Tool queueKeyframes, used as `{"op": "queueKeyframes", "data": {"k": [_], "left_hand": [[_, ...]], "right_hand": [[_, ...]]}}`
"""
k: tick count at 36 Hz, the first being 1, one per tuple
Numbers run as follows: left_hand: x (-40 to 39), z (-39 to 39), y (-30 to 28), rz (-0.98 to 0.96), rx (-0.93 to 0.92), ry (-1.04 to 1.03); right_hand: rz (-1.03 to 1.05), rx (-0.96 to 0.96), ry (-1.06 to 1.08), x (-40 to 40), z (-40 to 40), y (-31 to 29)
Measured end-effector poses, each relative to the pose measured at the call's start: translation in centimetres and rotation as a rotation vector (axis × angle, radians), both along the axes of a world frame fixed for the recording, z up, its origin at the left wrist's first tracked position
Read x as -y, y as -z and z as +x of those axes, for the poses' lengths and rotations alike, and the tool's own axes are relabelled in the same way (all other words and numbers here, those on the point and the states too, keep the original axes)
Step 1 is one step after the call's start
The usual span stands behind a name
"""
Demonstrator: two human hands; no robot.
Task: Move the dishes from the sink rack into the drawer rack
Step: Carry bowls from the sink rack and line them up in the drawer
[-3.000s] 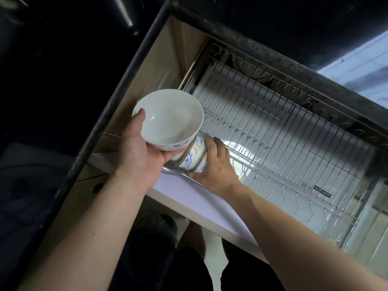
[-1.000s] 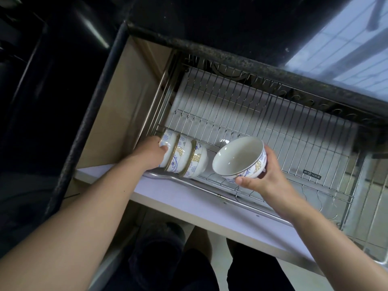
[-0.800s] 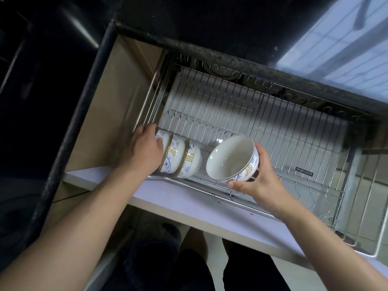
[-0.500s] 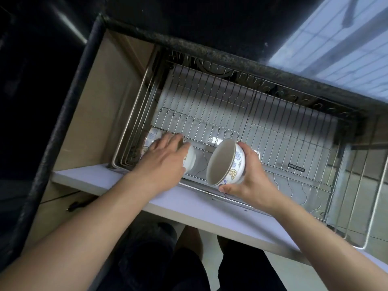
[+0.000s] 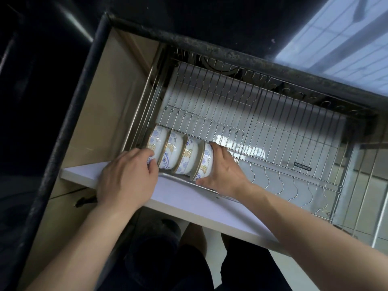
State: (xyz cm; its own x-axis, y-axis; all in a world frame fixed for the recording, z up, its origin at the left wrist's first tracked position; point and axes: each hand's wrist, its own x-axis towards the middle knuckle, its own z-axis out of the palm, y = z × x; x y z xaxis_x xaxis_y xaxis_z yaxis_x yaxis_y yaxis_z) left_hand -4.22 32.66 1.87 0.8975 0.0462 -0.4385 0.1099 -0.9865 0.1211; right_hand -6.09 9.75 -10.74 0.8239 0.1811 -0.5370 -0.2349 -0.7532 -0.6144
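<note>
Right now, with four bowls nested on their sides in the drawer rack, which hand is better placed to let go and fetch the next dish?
Left hand: it only touches the leftmost bowl. The right hand cups the last bowl.

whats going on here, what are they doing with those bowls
A person is loading patterned bowls into a pulled-out wire drawer rack. Four bowls stand on edge in a nested row at the rack's front left corner. The right hand grips the rightmost bowl, seating it against the others, while the left hand touches the leftmost bowl with its fingertips. The other slots in view hold nothing.
</note>
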Motion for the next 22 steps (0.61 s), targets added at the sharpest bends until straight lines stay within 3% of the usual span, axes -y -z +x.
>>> {"op": "queueKeyframes", "data": {"k": [10,22], "left_hand": [[0.0,-0.5,-0.3,0.016,0.034,-0.042],[-0.2,-0.3,-0.6,-0.005,0.007,-0.054]], "right_hand": [[-0.029,-0.018,0.012,-2.1,-0.1,0.6],[0.026,-0.327,-0.009,-0.8,2.7,0.3]]}}
